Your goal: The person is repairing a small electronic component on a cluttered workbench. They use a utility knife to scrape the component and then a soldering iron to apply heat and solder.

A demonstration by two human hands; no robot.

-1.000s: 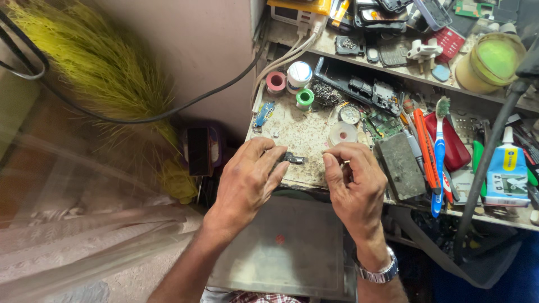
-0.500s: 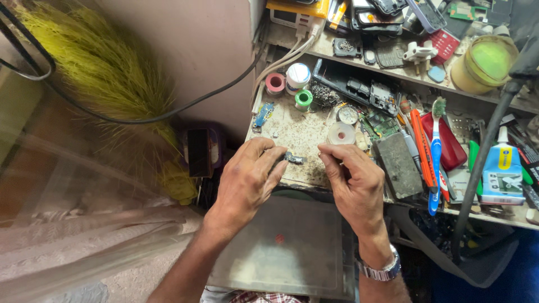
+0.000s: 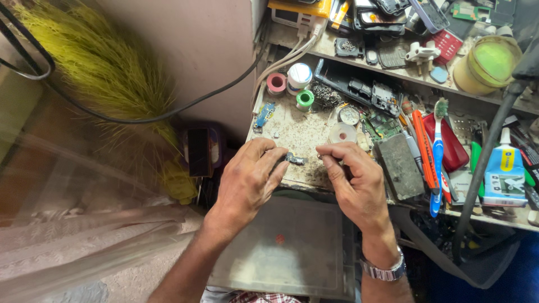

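My left hand (image 3: pixel 251 179) pinches a small dark electronic part (image 3: pixel 294 159) at its fingertips, held just over the front edge of a stained workbench (image 3: pixel 292 132). My right hand (image 3: pixel 355 182) is curled beside it, fingertips closed on a thin tool whose tip shows near the part (image 3: pixel 320 156); the tool itself is mostly hidden by the fingers. A metal watch (image 3: pixel 383 271) is on the right wrist. Both hands hover above a grey plastic lidded box (image 3: pixel 286 249).
Tape rolls (image 3: pixel 298 74) stand at the back of the bench; a circuit board (image 3: pixel 384 128), a grey block (image 3: pixel 400 166), a blue toothbrush (image 3: pixel 437 151), red-handled tools (image 3: pixel 422 146) and a glue bottle (image 3: pixel 502 177) lie to the right. A yellow-green broom (image 3: pixel 106 78) and black cable (image 3: pixel 168 112) are at left.
Both hands stay at the bench edge; the fingers have shifted only slightly around the small part. The view has tilted a little.
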